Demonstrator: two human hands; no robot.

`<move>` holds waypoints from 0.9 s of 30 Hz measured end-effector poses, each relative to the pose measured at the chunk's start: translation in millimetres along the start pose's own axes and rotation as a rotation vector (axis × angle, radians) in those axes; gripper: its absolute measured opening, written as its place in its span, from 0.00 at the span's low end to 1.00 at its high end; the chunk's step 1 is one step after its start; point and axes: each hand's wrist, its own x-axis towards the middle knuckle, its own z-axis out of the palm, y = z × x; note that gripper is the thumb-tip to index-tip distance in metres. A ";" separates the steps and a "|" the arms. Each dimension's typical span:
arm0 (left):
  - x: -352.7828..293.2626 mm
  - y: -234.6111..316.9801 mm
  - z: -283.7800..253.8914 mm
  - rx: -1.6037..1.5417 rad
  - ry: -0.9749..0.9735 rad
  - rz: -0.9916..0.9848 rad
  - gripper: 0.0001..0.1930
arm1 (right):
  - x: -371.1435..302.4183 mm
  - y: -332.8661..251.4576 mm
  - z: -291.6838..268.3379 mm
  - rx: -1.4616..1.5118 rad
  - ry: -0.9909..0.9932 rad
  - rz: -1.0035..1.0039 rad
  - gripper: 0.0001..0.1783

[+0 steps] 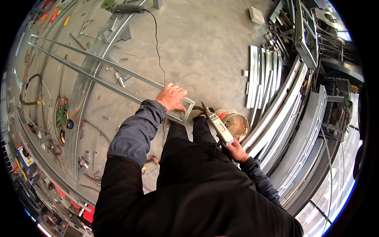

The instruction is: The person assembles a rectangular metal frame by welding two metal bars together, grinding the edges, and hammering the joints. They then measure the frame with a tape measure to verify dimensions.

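At centre: fingers of the left hand [171,97] pinching the near right end of a narrow metal frame [114,88], extended far left. To the right: fingers of the right hand [238,151] wrapped round a grey tapered tool [219,127]; just beyond, an open bucket [237,125]; farther right, metal strips [263,79].

Bare floor [205,51] is lying open ahead of the left fingers [178,93], while things are crowding the right fingers [232,147].
Beyond the left fingers, a broad way is opening forward, with a dark cord [157,41] running through its left part. To the left of those fingers, a long metal frame [125,72] is barring a straight sweep, though a narrow gap is running between its rails. Ahead of the right fingers, the handheld tool [221,128] is jutting forward; just past them, a bucket [224,113] is hindering reach, and metal profiles [306,126] are filling their right side.
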 end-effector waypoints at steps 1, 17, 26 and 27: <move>0.8 -0.3 -0.1 -0.004 -0.010 -0.007 0.38 | 0.8 1.9 0.9 -0.026 0.013 -0.053 0.30; 3.9 1.3 -3.5 0.004 -0.018 -0.018 0.40 | -11.7 -8.1 0.8 0.029 0.004 -0.006 0.36; 8.2 4.3 -8.7 -0.014 -0.092 -0.071 0.40 | -11.6 -4.4 -0.1 -0.002 -0.033 -0.038 0.35; 7.6 3.8 -8.1 -0.011 -0.085 -0.070 0.40 | -11.5 -3.1 0.2 -0.013 -0.026 -0.033 0.35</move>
